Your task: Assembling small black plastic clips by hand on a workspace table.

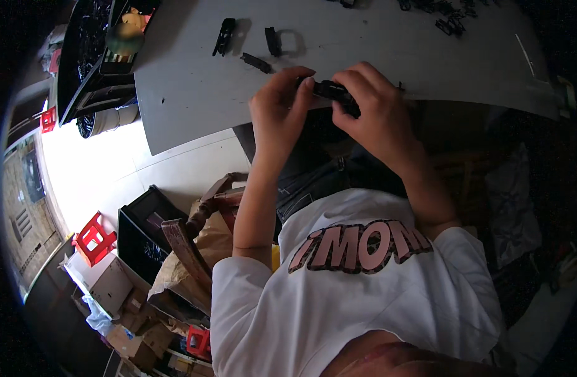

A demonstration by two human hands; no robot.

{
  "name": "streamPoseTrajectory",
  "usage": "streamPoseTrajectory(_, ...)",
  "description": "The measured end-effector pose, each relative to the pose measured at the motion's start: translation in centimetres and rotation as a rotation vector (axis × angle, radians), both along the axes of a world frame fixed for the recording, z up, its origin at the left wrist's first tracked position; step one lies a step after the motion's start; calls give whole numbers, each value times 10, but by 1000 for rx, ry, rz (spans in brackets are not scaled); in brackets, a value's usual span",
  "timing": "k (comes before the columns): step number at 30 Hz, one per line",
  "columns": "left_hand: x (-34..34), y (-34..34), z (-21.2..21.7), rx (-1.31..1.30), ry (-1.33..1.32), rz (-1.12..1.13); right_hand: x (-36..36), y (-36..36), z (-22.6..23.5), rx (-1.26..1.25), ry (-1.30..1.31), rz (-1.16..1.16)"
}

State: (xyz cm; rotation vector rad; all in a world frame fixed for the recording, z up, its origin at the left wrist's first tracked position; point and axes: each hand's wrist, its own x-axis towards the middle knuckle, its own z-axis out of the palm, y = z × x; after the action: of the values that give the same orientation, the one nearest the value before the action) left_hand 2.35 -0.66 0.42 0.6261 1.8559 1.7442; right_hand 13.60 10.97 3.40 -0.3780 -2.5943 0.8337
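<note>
Both my hands meet at the near edge of a grey table. Between them is a small black plastic part, partly covered by my fingers. My left hand pinches its left end with thumb and forefinger. Its right end is gripped by my right hand, fingers curled over the top and thumb below. Just beyond my left hand lie three loose black parts: a short bar, an upright piece and a longer piece. What kind of parts they are I cannot make out.
Several black pieces lie heaped at the table's far right. Black bins stand left of the table, above a pale bucket. Lower left are a wooden chair, a black crate, a red stool and cardboard boxes.
</note>
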Motion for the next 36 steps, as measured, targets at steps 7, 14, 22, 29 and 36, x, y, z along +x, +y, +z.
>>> streamPoseTrajectory(7, 18, 4, 14, -138, 391, -44, 4, -4, -4, 139, 28, -26)
streamPoseTrajectory(14, 17, -6, 11, 114, -147, -74, 19, 16, -3, -532, -93, 81)
streamPoseTrajectory(22, 18, -15, 11, 78, -142, -182, 23, 17, -20, -905, -83, 126)
streamPoseTrajectory(29, 18, -17, 10, 120, -155, -132, 20, 16, -16, -955, -98, 139)
streamPoseTrajectory(36, 21, -6, 11, 125, 182, -246, 37, 21, -27, -1019, -39, 169)
